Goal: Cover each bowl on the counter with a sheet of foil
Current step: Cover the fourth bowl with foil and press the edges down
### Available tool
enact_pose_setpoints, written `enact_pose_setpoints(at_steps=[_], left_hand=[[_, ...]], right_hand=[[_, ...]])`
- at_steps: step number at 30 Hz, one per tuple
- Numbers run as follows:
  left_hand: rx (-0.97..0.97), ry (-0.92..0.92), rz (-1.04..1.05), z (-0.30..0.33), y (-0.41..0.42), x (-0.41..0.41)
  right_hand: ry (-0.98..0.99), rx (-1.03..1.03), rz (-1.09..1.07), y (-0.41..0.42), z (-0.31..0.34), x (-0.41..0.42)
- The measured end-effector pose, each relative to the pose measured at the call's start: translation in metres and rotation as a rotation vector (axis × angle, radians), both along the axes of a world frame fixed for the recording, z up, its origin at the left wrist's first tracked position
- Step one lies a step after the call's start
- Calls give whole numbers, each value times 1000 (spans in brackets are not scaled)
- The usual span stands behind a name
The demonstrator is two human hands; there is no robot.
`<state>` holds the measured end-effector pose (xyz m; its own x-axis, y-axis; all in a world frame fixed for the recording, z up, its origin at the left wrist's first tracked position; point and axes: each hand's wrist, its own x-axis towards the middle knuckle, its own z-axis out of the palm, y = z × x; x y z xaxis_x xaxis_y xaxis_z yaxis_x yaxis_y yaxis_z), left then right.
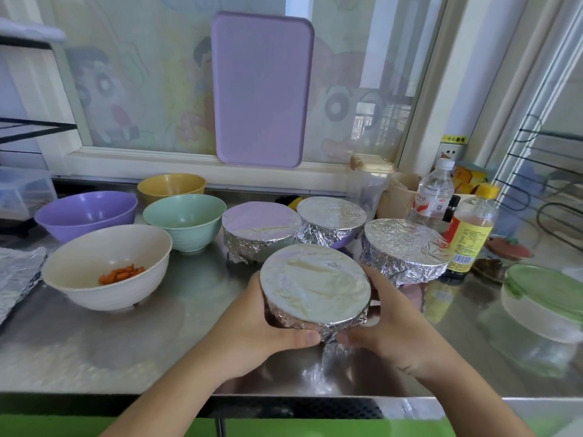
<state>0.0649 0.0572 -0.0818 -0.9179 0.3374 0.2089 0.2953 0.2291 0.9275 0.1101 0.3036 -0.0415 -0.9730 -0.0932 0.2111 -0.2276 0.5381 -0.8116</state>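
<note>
- I'm looking at a home kitchen: a steel surface [126, 348] under my hands [271, 323].
- Beyond them, plastic bowls [186, 220] and a cartoon-patterned window [135, 89].
- To their right, sauce bottles [470, 228] and a wire rack [549, 197].

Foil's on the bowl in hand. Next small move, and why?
Probably pinch down the loose foil flap at the near side, then set this bowl by the three covered ones. Both hands, left and right, grip its foiled rim, and the top looks smooth. Four bowls remain bare: cream, purple, green, yellow.
</note>
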Motion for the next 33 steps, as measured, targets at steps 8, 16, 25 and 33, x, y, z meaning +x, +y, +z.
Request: enact_pose_setpoints(at_steps=[8,16,25,33], left_hand=[[-52,-35,-50,3,31,-25],[-64,16,-26,6,40,-22],[-28,-9,112,17,19,-9],[-39,-22,353,26,-21,21]], right_hand=[[2,-42,-89,18,2,-13],[15,-72,-140,13,5,-14],[-66,-200,-378,15,12,4],[123,-132,-522,-28,20,33]])
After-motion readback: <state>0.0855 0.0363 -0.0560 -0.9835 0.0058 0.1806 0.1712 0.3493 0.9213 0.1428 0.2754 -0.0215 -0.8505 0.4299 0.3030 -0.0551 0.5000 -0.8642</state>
